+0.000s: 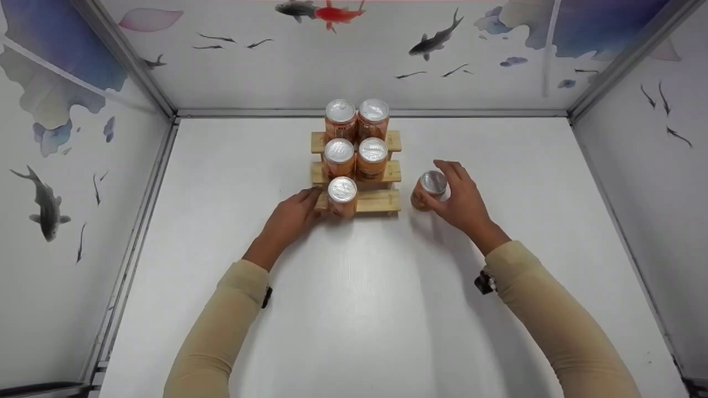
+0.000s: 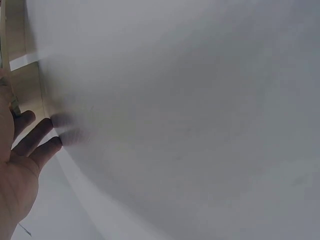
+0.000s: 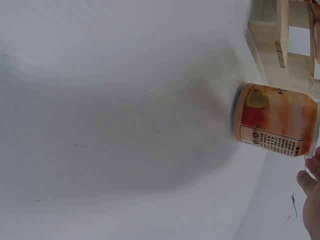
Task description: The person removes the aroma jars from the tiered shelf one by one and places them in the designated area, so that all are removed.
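A three-step wooden rack (image 1: pixel 379 202) bears several orange cans with silver lids: two on the top step, two on the middle and one can (image 1: pixel 342 203) at the left of the lowest. My left hand (image 1: pixel 290 218) holds the left end of the lowest step; in the left wrist view some of its fingers (image 2: pixel 37 136) spread beside the rack's side. Right of the rack, my right hand (image 1: pixel 463 202) grips another orange can (image 1: pixel 421 200), thumb across its front and fingers round the far side. In the right wrist view its printed label shows, with fingertips at the rim.
The rack stands on a white table (image 1: pixel 343 309) close to the back wall (image 1: pixel 354 72). Walls painted with fish and leaves enclose the left, back and right, with metal framing (image 1: pixel 249 113) along the table's back edge.
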Demonstrator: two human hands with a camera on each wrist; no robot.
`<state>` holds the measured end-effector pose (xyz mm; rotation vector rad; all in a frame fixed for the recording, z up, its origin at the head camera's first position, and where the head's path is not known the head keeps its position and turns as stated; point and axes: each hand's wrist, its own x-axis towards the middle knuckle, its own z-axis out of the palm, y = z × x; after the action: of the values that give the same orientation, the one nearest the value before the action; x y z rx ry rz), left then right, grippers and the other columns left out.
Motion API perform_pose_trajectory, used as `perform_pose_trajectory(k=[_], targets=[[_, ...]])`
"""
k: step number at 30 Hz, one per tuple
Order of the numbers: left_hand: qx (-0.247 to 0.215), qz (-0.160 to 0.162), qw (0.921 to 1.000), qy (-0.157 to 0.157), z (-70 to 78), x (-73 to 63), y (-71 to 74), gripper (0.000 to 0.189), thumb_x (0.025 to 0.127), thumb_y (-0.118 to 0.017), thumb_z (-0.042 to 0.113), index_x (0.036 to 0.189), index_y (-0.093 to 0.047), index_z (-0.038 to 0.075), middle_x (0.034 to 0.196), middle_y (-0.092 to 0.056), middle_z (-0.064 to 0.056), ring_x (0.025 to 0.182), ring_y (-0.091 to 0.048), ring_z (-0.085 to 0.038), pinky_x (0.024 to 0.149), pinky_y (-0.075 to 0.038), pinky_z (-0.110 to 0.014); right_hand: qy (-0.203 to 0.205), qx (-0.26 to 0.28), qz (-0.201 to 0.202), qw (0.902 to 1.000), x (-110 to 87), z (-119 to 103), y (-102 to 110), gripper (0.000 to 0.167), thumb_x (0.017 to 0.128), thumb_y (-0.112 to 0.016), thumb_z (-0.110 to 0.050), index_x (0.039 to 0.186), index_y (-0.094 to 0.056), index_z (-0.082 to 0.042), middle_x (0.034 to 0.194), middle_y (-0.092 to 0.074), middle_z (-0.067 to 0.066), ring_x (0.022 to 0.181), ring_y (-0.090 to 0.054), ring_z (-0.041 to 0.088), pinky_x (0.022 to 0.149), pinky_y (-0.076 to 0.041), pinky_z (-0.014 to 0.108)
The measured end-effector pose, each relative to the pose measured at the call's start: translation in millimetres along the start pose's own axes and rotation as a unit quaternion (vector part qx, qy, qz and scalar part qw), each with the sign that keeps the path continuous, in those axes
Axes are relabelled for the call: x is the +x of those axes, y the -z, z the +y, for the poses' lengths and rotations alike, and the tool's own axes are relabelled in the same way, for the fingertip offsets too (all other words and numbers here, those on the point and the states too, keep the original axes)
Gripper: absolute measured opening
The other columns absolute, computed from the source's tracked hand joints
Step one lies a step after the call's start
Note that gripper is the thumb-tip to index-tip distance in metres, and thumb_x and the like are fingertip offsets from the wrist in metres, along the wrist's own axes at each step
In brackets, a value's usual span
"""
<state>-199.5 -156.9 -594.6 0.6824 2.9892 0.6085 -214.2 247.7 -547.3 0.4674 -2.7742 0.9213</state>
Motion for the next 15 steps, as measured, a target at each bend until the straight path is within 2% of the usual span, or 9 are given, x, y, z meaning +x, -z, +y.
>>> perform_pose_trajectory(k=[15], targets=[[-0.009, -0.003, 0.9999, 0.003, -1.8, 0.4, -1.6, 0.058, 0.115, -0.064, 0.029, 0.163, -0.051, 0.0, 0.159, -0.061, -0.021, 0.145, -0.063, -0.04, 0.119, -0.054, -0.053, 0.071, -0.008, -0.014, 0.9974, 5.3, -31.1, -12.0, 0.072, 0.101, -0.083, -0.039, 0.157, -0.056, -0.004, 0.152, -0.06, 0.021, 0.14, -0.062, 0.04, 0.113, -0.056, 0.06]])
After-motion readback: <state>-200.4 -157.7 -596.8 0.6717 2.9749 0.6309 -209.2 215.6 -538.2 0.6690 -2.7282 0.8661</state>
